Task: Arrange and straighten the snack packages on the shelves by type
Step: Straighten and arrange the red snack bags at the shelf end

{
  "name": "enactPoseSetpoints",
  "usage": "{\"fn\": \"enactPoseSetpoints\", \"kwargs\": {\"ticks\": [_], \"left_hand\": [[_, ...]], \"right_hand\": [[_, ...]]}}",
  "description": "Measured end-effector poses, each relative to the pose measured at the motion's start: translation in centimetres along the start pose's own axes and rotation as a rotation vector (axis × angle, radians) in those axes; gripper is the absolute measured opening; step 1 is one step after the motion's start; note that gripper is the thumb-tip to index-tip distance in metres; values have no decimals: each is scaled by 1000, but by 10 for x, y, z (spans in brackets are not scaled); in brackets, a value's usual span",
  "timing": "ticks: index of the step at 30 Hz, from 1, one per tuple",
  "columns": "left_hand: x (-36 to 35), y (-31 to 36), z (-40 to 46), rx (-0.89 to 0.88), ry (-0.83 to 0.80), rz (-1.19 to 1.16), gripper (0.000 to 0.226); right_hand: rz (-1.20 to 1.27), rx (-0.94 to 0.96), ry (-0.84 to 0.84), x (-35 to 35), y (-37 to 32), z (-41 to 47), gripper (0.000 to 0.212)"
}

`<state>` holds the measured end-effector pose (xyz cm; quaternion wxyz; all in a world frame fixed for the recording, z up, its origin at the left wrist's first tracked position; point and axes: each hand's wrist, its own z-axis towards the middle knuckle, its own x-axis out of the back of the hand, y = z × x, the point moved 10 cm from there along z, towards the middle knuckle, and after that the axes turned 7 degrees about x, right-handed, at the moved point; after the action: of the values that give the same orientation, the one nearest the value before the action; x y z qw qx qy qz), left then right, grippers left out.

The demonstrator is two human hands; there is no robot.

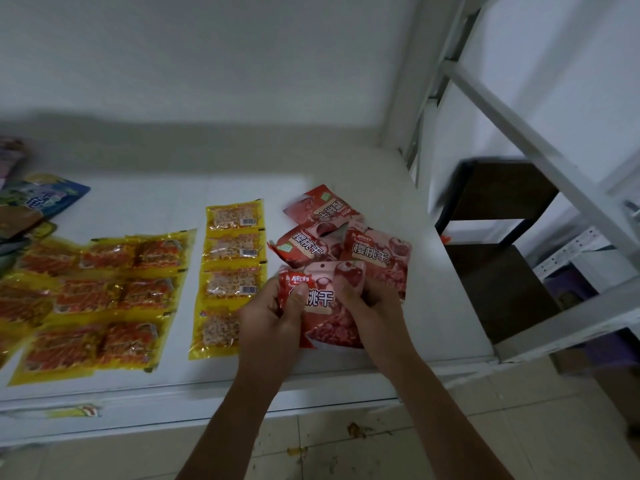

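While three other red packs (341,233) lie just behind on the shelf (426,289), the left hand (273,313) and right hand (372,306) grip one red cherry pack (325,306), fingers clamped on its sides.

Your two bare forearms enter from the bottom edge, slim and long, with no sleeves, cuffs, gloves, watch or bands showing anywhere along them. Your left hand (273,315) shows a broad thumb with a short, plain, unpainted nail; no rings are visible on it. Your right hand (372,306) is likewise bare, its knuckles and fingers unadorned. The dim light and soft focus blur finer surface detail on both your wrists.
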<state>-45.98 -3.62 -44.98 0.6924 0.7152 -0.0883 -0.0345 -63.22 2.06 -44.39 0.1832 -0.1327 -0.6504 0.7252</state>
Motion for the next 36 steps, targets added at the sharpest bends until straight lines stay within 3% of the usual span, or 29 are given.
{"fn": "enactPoseSetpoints", "kwargs": {"ticks": [3, 9, 14, 18, 26, 30, 33, 36], "left_hand": [[0, 0, -1, 4, -5, -11, 38], [-3, 2, -4, 56, -29, -86, 20], [-4, 8, -2, 24, -23, -26, 19], [-5, 8, -3, 23, -7, 6, 21], [-11, 15, -4, 4, -88, -21, 13], [-9, 15, -3, -20, -40, 34, 10], [1, 7, -1, 9, 24, 14, 8], [8, 13, -2, -9, 84, -30, 14]], "right_hand": [[-47, -14, 34, 2, 1, 2, 39], [-24, 23, 57, 8, -2, 2, 30], [-30, -2, 63, 7, 0, -1, 36], [-45, -7, 48, 7, -1, -1, 16], [-91, 58, 126, 15, 0, 1, 28], [-137, 85, 77, 10, -1, 2, 43], [-26, -5, -34, -2, 7, 1, 35], [-174, 9, -104, -7, 8, 3, 32]]}}
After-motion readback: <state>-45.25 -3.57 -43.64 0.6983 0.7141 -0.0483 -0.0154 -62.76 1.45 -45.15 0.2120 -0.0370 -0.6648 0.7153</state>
